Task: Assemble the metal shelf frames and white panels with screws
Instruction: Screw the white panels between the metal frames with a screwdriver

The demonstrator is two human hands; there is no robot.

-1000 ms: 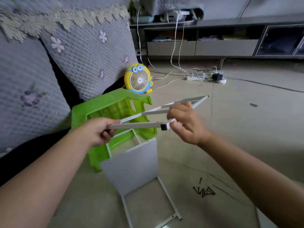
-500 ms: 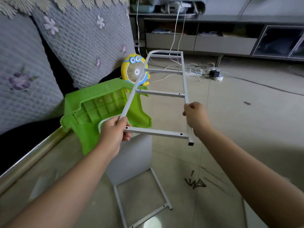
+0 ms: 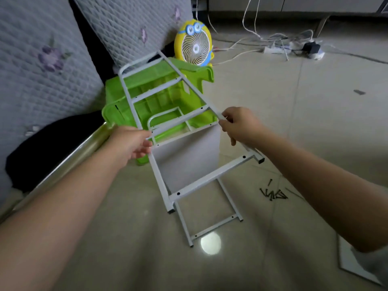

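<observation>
Left hand (image 3: 132,143) fingers curl round the ladder frame's (image 3: 212,176) left rail. The right hand (image 3: 239,124) pinches the right rail, which is blurry under the wrist. The frame's tipped lower than half a second ago, right over the white panel (image 3: 186,158). Screws (image 3: 273,194) on the floor, and another panel (image 3: 352,263) is cut off bottom right.

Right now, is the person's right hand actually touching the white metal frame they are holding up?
Touching. The head view shows the right hand with its thumb and fingers pinching the side rail of the metal frame; no gap shows between them.
</observation>
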